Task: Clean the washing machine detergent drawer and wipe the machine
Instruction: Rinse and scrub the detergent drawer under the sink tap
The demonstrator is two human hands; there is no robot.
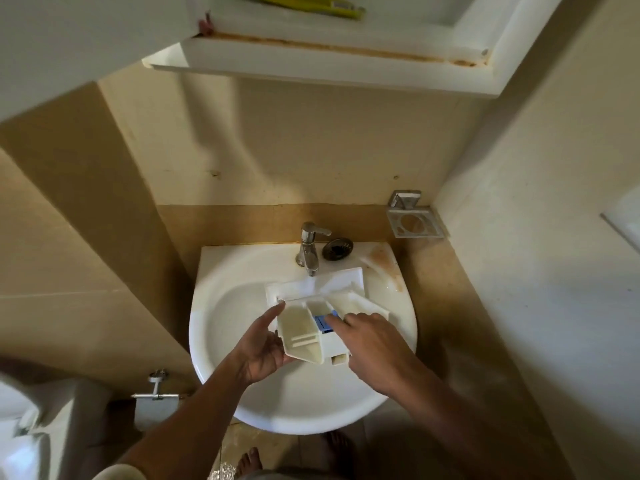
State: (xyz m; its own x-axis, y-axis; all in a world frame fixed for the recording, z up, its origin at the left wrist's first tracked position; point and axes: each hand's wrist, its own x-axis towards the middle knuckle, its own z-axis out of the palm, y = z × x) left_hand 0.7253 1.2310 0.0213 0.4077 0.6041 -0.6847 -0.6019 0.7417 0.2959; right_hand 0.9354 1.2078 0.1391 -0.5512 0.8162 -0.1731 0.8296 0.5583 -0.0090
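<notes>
Both your grips were on the drawer (301, 327), lengthwise toward the tap (309, 247). Left grip (263, 351) clasped its lower-left corner; right grip (370, 344), uncurled, pressed the blue insert (323, 323).

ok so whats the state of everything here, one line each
sink, rim stained at back right
detergent drawer, out of the machine, held over the sink, compartments stained
blue insert, seated in the detergent drawer
tap, no water seen running
strainer, loose on the sink rim
soap holder, empty
left hand, grips the detergent drawer's left side
right hand, fingers touch the blue insert
</notes>
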